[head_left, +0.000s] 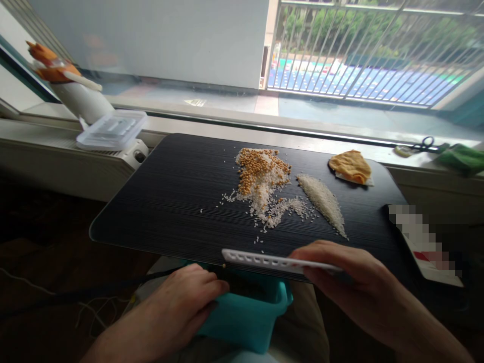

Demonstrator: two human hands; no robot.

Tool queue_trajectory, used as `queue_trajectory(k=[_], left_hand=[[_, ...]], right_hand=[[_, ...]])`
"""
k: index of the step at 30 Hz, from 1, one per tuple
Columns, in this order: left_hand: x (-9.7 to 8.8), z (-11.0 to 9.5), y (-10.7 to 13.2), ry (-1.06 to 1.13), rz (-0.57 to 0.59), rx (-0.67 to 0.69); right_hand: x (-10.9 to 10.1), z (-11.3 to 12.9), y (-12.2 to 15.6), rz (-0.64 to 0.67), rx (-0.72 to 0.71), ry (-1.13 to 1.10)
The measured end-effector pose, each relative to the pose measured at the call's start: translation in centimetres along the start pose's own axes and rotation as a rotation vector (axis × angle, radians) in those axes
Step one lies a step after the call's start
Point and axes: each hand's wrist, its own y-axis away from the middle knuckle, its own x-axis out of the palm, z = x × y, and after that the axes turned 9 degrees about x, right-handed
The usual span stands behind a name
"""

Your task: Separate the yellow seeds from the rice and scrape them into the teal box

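The right hand [340,267] pinches a white perforated plate [260,260] between thumb and fingers, holding it nearly edge-on above the near edge of the dark surface [166,196]. The left hand [192,292] has its fingers curled over the rim of a teal bin [242,315], which sits at the person's lap, below that edge. A single yellow bean [224,265] shows beside the plate's left end; whether it rests on the edge or is in the air I cannot tell.

On the surface, yellow beans [247,174] lie mixed with white grains [260,201] in a spread heap near the middle. Just right of it, a long ridge of white grains [325,201] stands apart, and farther right a folded yellow cloth [351,166] covers part of something white.

At the right edge, a pale leaflet [423,244] with a red patch is masked by blocky pixels, so its print cannot be read. A clear plastic box [113,130] on the radiator [56,143] bears faint markings, too blurred to read. Outside the window, a white banner [306,66] beside the blue court [363,80] carries marks too small to make out.
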Motion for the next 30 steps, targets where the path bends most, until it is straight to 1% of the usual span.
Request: queue_trajectory(k=[1, 2, 3, 6, 7, 9, 11, 15, 19, 24, 30], left_hand=[[-0.1, -0.1, 0.0, 0.010, 0.009, -0.010], [-0.2, -0.2, -0.1, 0.015, 0.015, -0.015], [-0.2, -0.2, -0.2, 0.014, 0.017, -0.013], [0.0, -0.2, -0.5, -0.012, 0.006, 0.014], [0.1, -0.2, -0.6, -0.017, 0.009, 0.024], [0.4, -0.2, -0.8, -0.021, 0.018, 0.037], [0.5, -0.2, -0.9, -0.023, 0.019, 0.050], [0.6, -0.3, -1.0, -0.033, -0.012, 0.075], [0.6, -0.3, -1.0, -0.030, -0.006, 0.066], [0.6, -0.3, -1.1, -0.022, 0.026, 0.060], [0.7, -0.1, -0.8, -0.008, 0.007, 0.074]], right_hand=[[-0.2, -0.1, 0.6, 0.012, 0.008, -0.006], [-0.5, -0.5, 1.1, -0.025, 0.024, -0.006], [-0.9, -1.1, 1.7, -0.101, 0.027, 0.000], [-1.7, -3.3, 2.5, -0.463, 0.102, 0.055], [-1.8, -4.0, 2.4, -0.538, 0.140, 0.076], [-2.0, -4.9, 2.0, -0.597, 0.199, 0.092], [-2.0, -5.3, 1.3, -0.588, 0.231, 0.081], [-1.9, -5.0, 0.4, -0.535, 0.237, 0.028], [-1.9, -4.7, 0.6, -0.482, 0.241, -0.015], [-1.9, -4.5, 1.0, -0.522, 0.245, -0.020], [-1.8, -4.6, 0.9, -0.446, 0.227, -0.032]])
